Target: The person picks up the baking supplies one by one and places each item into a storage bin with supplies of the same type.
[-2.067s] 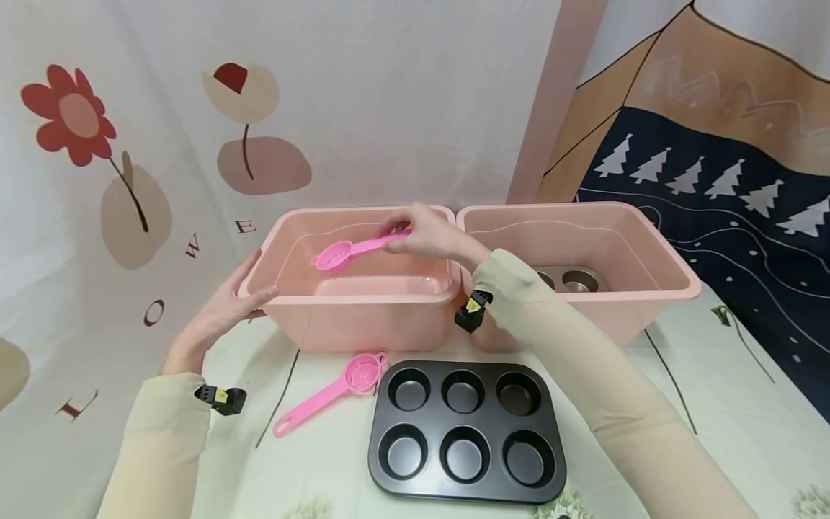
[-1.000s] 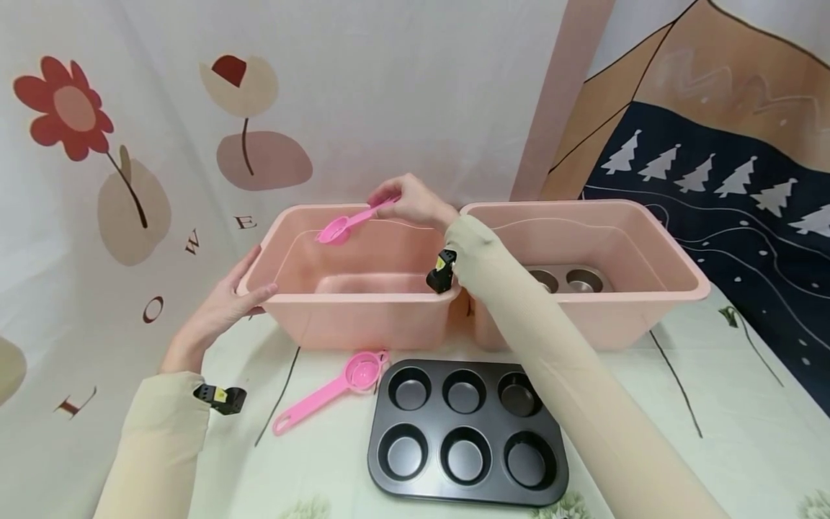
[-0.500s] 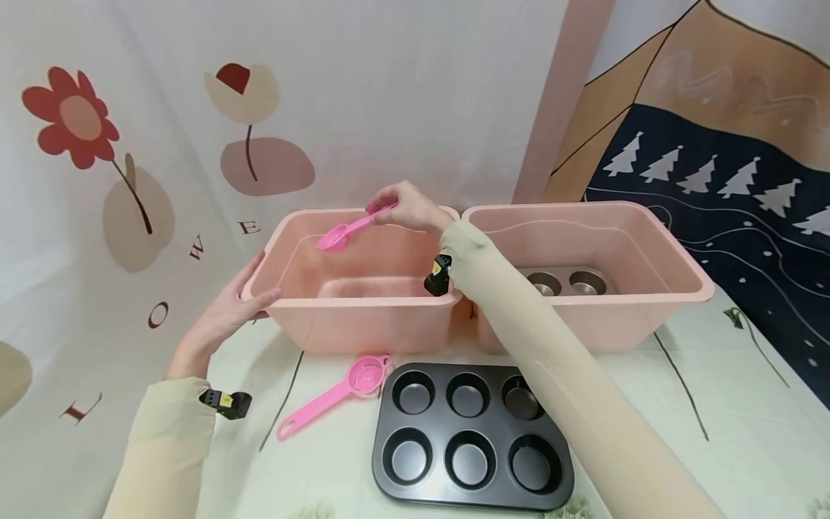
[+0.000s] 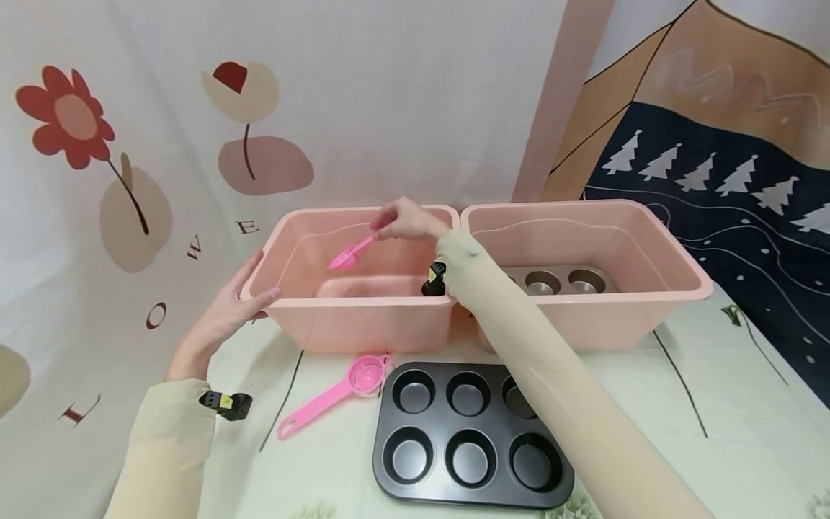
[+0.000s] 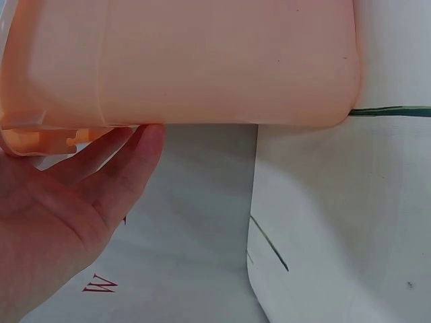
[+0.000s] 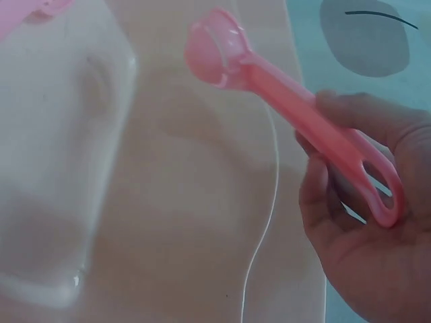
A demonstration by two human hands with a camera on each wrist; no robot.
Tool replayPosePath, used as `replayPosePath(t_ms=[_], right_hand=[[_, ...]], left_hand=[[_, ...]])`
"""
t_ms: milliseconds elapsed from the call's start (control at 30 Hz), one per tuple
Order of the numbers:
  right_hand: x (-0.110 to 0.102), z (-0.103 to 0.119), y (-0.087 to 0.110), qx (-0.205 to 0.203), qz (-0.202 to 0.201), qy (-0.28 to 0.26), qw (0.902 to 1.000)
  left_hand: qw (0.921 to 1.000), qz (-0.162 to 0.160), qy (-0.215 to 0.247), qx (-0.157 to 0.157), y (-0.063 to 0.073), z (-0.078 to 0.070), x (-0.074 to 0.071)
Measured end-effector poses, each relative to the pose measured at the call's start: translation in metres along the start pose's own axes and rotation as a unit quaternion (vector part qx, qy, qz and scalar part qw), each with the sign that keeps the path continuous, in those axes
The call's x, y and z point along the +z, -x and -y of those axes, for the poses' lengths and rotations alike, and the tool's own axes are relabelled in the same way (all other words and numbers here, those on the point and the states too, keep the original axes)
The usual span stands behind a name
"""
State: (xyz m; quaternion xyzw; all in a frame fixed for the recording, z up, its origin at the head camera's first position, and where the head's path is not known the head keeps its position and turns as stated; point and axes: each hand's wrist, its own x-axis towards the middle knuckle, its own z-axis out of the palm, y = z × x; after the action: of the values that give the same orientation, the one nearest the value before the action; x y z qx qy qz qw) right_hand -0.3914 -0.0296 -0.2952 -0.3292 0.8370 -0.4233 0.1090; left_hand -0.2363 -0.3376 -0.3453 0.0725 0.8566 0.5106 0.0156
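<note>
My right hand [image 4: 405,220] holds a pink egg separator [image 6: 289,101] by its handle, thumb on one side and fingers curled on the other. Its cup hangs tilted down inside the left pink bin [image 4: 363,324], apart from the bin floor. My left hand [image 4: 223,310] grips that bin's left front corner, thumb over the rim and fingers extended along the outside, as the left wrist view shows. A second pink egg separator [image 4: 337,393] lies on the table in front of the bin.
A dark muffin tin [image 4: 473,436] lies before the bins, partly under my right forearm. The right pink bin [image 4: 642,317] contains another muffin tin [image 4: 558,281], partly hidden. A cut-off pink item [image 6: 40,10] shows in the right wrist view's corner. A printed curtain [image 4: 389,94] hangs behind.
My right hand rose slightly with the egg separator, then came down into the left bin, the cup tipping steeper. The left hand keeps its grip on the corner.
</note>
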Motion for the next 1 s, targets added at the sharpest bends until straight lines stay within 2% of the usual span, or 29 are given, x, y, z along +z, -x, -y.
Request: replayPosePath(t_ms=[200,400,800,1000], right_hand=[[0.005,0.003,0.003,0.016,0.069,-0.003,0.9975],[0.008,0.000,0.004,0.032,0.120,-0.004,0.9923],[0.008,-0.005,0.010,0.109,0.208,-0.058,0.9703],[0.006,-0.004,0.011,0.129,0.234,-0.035,0.9629]], left_hand=[[1.0000,-0.001,-0.006,-0.006,0.001,0.001,-0.001],[0.9998,-0.003,-0.016,-0.012,0.001,0.001,0.000],[1.0000,0.001,-0.008,-0.006,-0.002,0.001,0.000],[0.9998,0.001,-0.014,-0.015,-0.002,0.001,0.001]])
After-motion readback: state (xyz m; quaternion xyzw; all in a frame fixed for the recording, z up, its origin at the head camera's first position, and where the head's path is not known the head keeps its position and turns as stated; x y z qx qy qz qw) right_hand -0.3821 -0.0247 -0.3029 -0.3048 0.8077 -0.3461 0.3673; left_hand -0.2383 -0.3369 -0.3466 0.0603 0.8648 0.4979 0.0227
